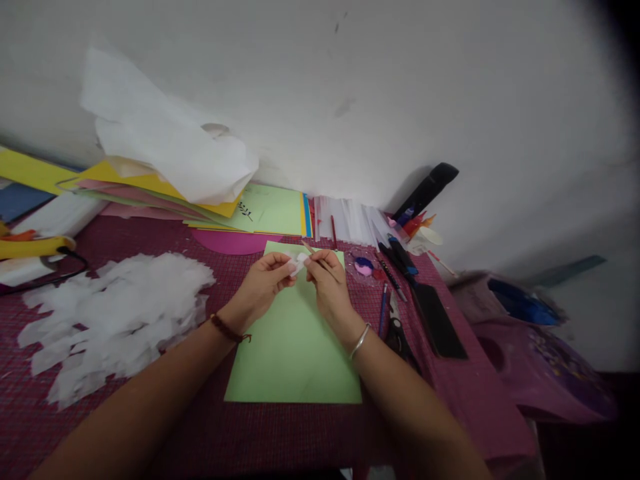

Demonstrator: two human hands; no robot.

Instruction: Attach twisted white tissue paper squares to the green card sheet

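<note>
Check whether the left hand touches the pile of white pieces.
Apart: the head view shows tablecloth between the left hand and the pile of white pieces.

The forearms [167, 383] are bare. By the left hand [260, 287], the wrist wears a dark red, cord-like bracelet [226, 329] — thick, with short loose ends on one side. By the right hand [331, 290] sits a bangle [361, 341] — slim, rounded, shiny and silver-coloured.
</note>
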